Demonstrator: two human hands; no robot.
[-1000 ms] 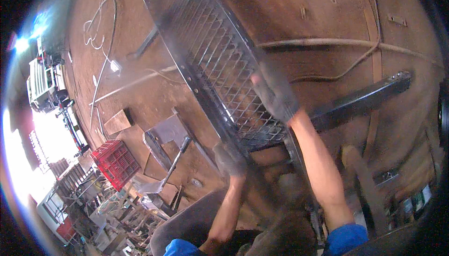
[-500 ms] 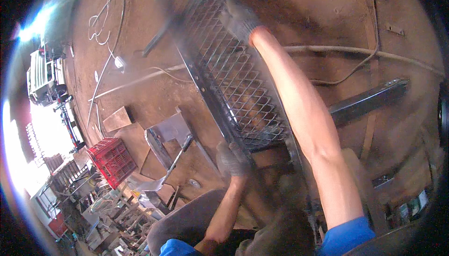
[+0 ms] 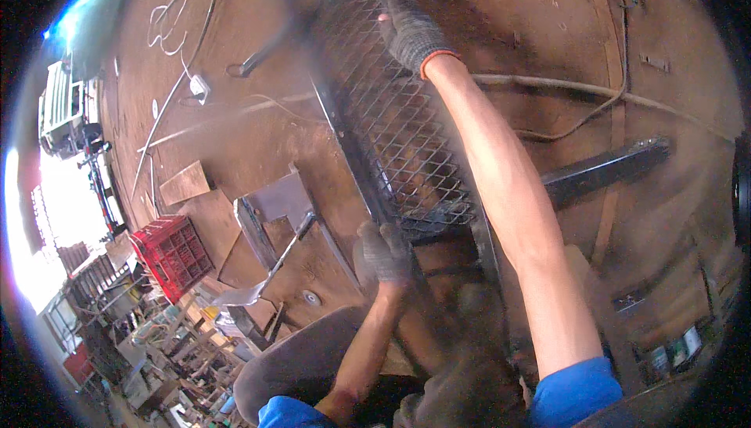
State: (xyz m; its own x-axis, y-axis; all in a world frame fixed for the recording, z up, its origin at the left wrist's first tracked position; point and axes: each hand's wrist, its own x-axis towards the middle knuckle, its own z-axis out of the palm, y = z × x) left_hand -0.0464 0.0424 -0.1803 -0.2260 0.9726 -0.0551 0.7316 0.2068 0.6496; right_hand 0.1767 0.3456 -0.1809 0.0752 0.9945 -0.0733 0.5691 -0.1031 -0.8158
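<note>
Two gloved hands are gripping one mesh panel (image 3: 391,123).
Right hand (image 3: 411,29) is clutching its blurred far edge; left hand (image 3: 383,252) is clasping the near corner, fingertips hidden.

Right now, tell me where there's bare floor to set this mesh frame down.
Bare floor lies left of the mesh frame, between the white cable and the steel plates. Lower left, around the red crate, is crowded.

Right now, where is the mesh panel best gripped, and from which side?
By its dark frame bars, not the mesh panel infill: right hand high on the far edge, left hand at the near lower corner. It is long and tilted, so spread grips at opposite ends likely steady it.
</note>
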